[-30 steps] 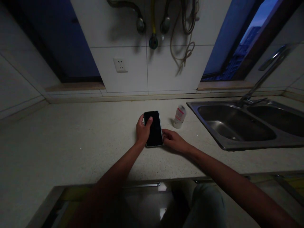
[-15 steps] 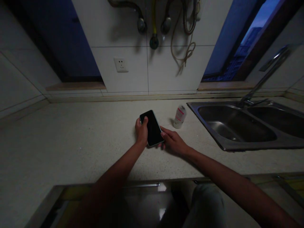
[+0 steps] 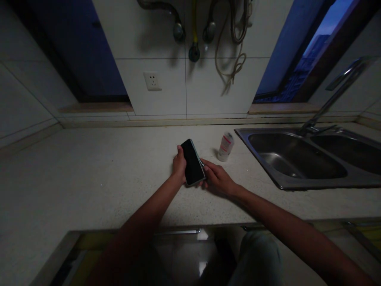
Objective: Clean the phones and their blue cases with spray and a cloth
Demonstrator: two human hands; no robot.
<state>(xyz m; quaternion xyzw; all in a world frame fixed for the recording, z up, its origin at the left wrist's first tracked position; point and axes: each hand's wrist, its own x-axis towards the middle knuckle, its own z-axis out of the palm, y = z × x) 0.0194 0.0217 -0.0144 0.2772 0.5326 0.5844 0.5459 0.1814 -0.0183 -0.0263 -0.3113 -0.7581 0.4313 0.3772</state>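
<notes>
A smartphone point(image 3: 193, 165) with a dark screen faces up, tilted over the countertop. My left hand point(image 3: 179, 165) is closed around its left side, the thumb lying along that edge. At the lower right corner, my right hand point(image 3: 217, 178) pinches the phone's edge, with its thumb on top and the other fingers partly hidden beneath. A thin pale strip shows along the right edge near my right fingers; whether it is a case or the phone's frame I cannot tell. Just beyond my right hand stands a small whitish bottle point(image 3: 225, 147) with red print, apart from both hands.
The pale speckled countertop point(image 3: 74, 171) runs along a tiled wall. A double steel sink point(image 3: 276, 183) with a tall faucet point(image 3: 330, 97) is set in at the right. Capped pipes point(image 3: 178, 31), a looped cord point(image 3: 236, 65) and a power outlet point(image 3: 152, 81) are on the wall.
The phone has turned to lean more to one side, its right edge now showing more of the pale strip. My left thumb has slid off the screen to the phone's left edge.
</notes>
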